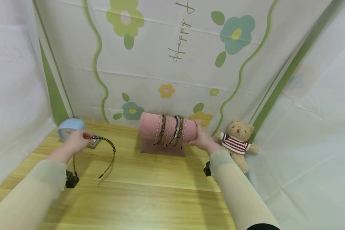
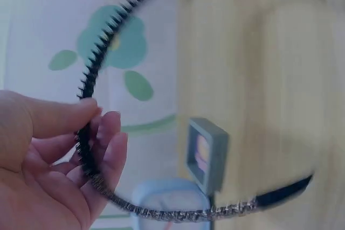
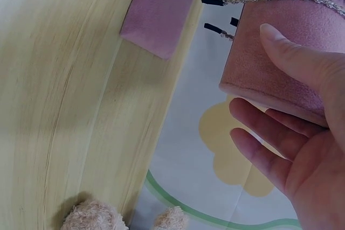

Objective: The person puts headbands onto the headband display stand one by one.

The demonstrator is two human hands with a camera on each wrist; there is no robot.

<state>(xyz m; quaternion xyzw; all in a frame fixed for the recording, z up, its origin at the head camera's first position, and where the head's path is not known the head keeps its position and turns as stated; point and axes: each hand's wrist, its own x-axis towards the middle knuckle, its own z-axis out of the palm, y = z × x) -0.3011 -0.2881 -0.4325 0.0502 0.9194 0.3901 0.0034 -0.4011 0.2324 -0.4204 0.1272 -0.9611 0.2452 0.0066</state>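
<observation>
At the left of the head view, my left hand pinches a thin dark headband with a beaded, toothed band. In the left wrist view, thumb and fingers grip one side of this headband, and its far tip hangs free. My right hand holds the right end of a pink headband stand. Seen from the right wrist, the thumb lies on the stand's plush roll while the fingers are by its end. Several headbands sit around the middle of the roll.
A blue clock and a small grey-framed item stand beyond my left hand. To the right, a teddy bear in a striped shirt leans near the curtain. The wooden table is bounded by patterned curtains.
</observation>
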